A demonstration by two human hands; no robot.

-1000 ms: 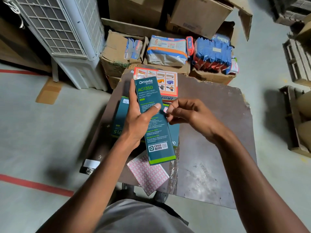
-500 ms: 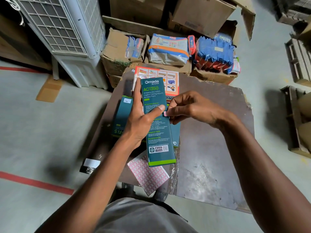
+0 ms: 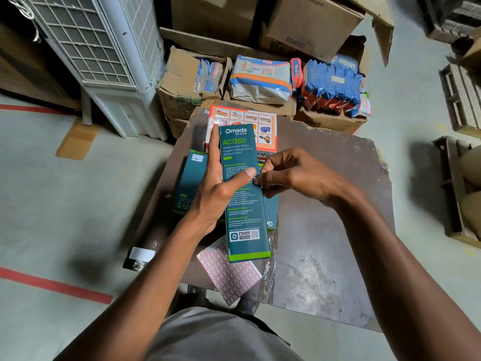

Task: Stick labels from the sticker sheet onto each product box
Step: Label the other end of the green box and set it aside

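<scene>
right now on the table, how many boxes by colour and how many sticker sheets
teal boxes: 3, one held, one left, one underneath
orange and white box: 1
sticker sheet: 1
total: 5

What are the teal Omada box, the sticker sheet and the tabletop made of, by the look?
Omada box: likely printed cardboard with a smooth, faintly glossy finish; crisp folded edges, sharp print.
Sticker sheet: thin paper, matte; lies flat with one corner overhanging the table edge, pink-outlined label grid.
Tabletop: dark board, probably laminated wood or hardboard; worn grey scuffs and chipped, ragged edges. Not certain.
</scene>
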